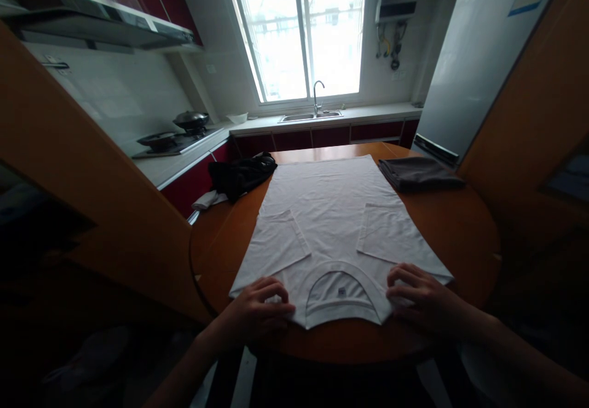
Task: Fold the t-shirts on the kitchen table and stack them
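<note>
Dark metal catches my eye at far left: a shallow pan and, beyond it, a lidded wok on the stove, their contents hidden from me. A pale bowl sits farther right, its inside too small to read. On the round wooden counter, a rumpled black cloth partly covers a small white cloth. The left hand has its grip nearly closed, fingers curled onto one shoulder of the white T-shirt. That shirt lies flat across the middle, neckline nearest the person, both sleeves angled inward (rather wrinkled, I'd say). The right hand pinches the other shoulder, its grip likewise nearly closed with white fabric between the fingers. Beyond it, a folded dark grey cloth rests near the counter's far right edge.
</note>
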### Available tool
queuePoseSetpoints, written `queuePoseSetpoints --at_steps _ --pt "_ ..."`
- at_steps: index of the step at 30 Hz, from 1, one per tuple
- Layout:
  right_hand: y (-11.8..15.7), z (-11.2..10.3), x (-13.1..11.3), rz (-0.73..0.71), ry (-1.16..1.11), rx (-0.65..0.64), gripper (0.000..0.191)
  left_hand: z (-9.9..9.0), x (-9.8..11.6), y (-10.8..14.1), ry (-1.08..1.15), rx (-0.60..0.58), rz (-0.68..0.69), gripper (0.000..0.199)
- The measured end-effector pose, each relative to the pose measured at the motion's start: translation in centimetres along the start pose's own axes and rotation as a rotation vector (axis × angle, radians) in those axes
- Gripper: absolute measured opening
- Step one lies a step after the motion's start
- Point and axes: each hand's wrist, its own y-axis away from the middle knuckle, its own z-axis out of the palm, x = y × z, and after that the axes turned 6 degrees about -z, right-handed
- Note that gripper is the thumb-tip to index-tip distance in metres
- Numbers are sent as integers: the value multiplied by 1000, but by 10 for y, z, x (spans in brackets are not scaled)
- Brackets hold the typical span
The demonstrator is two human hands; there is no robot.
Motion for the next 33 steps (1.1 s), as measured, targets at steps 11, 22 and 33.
queuePoseSetpoints --at_steps 11,22,33 --pt "-1 1 -5 -85 34 52 11 0 5 -3 25 52 77 11" --pt "46 -6 10 73 183 198 20 -15 -23 54 -79 147 -58 24" --pt "90 -17 53 136 167 331 22 -16 -64 90 23 293 -169 22"
